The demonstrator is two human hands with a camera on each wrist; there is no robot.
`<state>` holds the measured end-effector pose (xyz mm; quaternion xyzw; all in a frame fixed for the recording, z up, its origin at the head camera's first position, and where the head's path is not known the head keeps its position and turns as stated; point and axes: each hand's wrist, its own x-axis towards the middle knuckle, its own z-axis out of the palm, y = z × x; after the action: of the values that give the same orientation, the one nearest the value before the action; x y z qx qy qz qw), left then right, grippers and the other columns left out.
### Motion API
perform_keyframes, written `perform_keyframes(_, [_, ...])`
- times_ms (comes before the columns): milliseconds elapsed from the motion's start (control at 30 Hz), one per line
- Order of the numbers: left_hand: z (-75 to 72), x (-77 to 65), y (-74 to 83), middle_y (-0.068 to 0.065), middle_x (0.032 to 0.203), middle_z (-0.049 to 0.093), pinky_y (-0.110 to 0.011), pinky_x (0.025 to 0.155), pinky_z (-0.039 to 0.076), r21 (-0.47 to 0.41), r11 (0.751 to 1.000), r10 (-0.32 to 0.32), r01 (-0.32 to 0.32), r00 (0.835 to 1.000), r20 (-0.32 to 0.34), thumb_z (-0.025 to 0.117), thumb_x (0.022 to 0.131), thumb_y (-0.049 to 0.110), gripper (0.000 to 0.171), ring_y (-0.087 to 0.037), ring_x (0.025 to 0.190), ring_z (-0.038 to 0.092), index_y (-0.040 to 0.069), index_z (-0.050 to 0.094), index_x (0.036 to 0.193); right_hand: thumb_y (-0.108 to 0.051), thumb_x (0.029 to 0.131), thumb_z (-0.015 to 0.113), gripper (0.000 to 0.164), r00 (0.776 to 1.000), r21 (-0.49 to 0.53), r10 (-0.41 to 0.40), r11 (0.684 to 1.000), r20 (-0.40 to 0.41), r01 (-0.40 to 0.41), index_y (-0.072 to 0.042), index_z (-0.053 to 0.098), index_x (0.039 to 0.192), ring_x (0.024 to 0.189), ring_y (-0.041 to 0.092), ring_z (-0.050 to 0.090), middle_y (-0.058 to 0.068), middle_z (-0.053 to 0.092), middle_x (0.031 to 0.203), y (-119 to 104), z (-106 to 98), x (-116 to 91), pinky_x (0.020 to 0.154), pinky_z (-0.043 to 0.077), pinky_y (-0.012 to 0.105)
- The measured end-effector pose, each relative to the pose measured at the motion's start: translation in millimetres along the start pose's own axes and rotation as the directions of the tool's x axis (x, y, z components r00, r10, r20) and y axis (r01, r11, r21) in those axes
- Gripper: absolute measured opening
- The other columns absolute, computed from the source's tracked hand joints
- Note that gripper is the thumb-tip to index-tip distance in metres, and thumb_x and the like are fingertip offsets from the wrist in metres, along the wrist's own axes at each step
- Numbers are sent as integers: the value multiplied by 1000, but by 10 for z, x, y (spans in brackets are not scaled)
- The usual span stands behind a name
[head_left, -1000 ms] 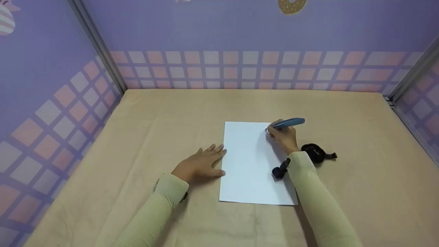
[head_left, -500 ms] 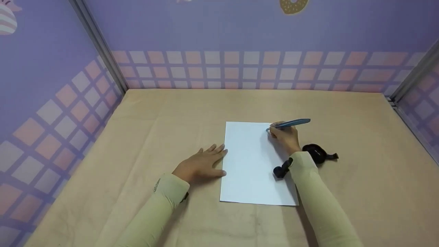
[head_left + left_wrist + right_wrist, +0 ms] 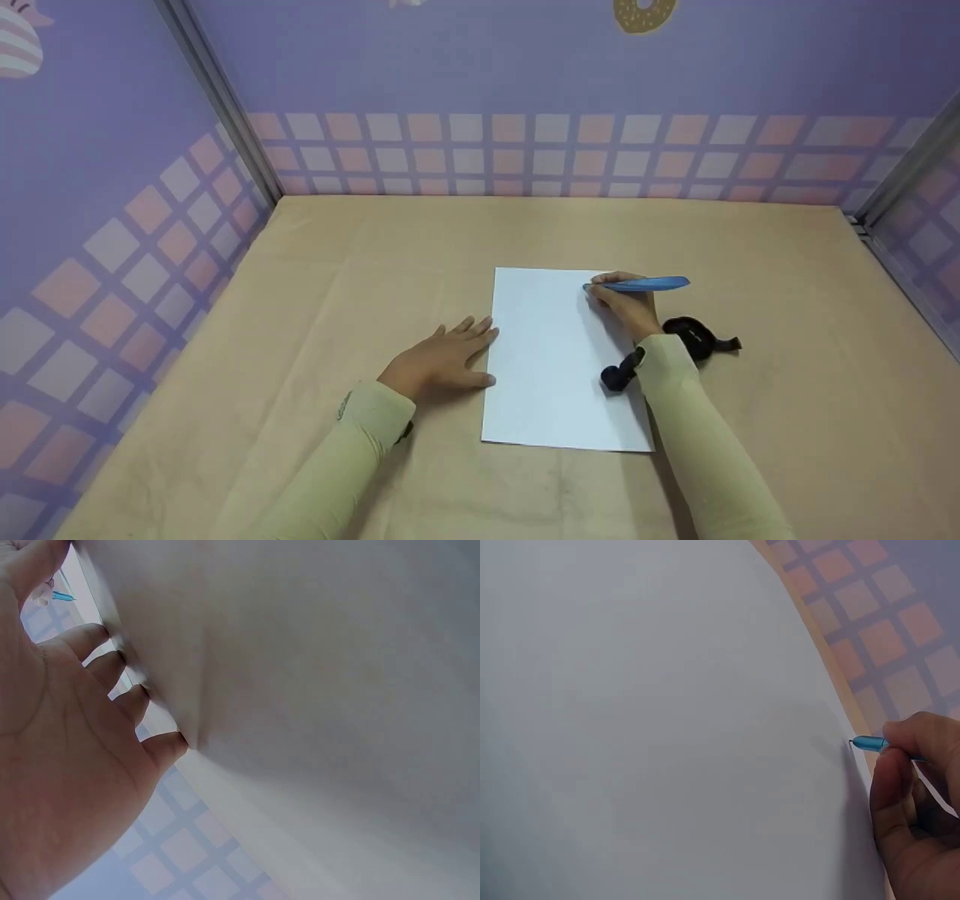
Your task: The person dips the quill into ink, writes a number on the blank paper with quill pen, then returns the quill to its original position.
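Note:
A white sheet of paper (image 3: 551,360) lies on the beige table. My right hand (image 3: 626,304) pinches a blue pen (image 3: 652,284) near the sheet's upper right corner. In the right wrist view the tip of the pen (image 3: 868,742) points at the paper (image 3: 682,720), close over its surface, and no mark shows there. The pen's feather-shaped tail end sticks out to the right of the hand. My left hand (image 3: 439,364) lies flat with its fingers spread, fingertips at the paper's left edge. In the left wrist view the left hand (image 3: 71,727) shows its palm, with straight fingers touching the surface.
Black straps with a small black wrist device (image 3: 619,375) hang from the right sleeve (image 3: 697,427), over the paper. A black rounded part (image 3: 697,339) shows on the sleeve's other side. Patterned purple walls (image 3: 525,150) border the beige table (image 3: 390,247) at the back and sides.
The pen's tail end has swung down and to the right, now lying nearly level in the head view. The right hand has shifted slightly; the left hand and paper stay in place.

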<state>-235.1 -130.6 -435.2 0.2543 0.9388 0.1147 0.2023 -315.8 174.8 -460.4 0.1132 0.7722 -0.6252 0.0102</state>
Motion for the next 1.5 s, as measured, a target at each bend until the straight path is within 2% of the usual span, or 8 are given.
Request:
perform_keyframes(467, [-32,-6,12,5,163,6,-53,120,6,-3,1000,11,-11,1000,5,53,92,54,80,-21,151,2,22,16,156,-20,82,73,28,1000,-73,-8,997,-9,7,-11,72,108,88,8,59,-7,68,92,-18,-7,-23,78,48,20])
perform_keyframes(567, [-25,-2,9,6,163,4,-52,121,5,1,1000,10,-10,1000,9,52,92,55,81,-19,151,0,24,14,156,-19,82,71,27,999,-92,-43,995,-4,43,-9,72,108,85,8,58,-7,70,89,-8,-8,-10,75,48,18])
perform_keyframes(733, [-12,0,2,7,163,3,-51,121,4,-3,1000,8,-8,1000,8,51,92,57,81,-18,151,-1,25,13,156,-14,83,69,25,993,-97,-121,988,12,121,-4,72,105,74,6,57,-10,67,74,-5,-4,-6,67,48,16])
perform_keyframes(867, [-21,-5,8,7,163,4,-51,121,4,-6,1000,6,-6,1000,10,52,91,56,81,-19,151,-1,24,14,156,-13,84,69,24,989,-89,-146,985,25,148,-3,72,105,73,6,58,-10,66,73,2,-2,-4,67,49,16])
perform_keyframes(1233, [-2,0,-13,7,163,5,-51,121,4,-11,1000,4,-4,1000,11,52,91,55,81,-19,151,0,24,14,156,-12,85,68,25,989,-67,-124,989,82,130,-1,71,108,77,7,60,-8,68,80,-6,29,-5,70,50,17])
perform_keyframes(1400, [-2,-6,-12,6,163,5,-51,121,5,-8,1000,7,-7,1000,9,52,91,55,81,-19,151,0,24,14,156,-12,86,69,25,990,-47,-97,994,101,102,-1,70,108,81,8,62,-5,68,88,-14,49,-9,72,52,17])
perform_keyframes(1500, [0,-14,-13,6,163,5,-51,121,5,-6,1000,7,-7,1000,4,52,91,55,81,-19,151,1,24,14,156,-11,85,68,24,988,-55,-109,992,106,116,-1,70,108,80,8,61,-4,69,88,-14,56,-4,71,51,17])
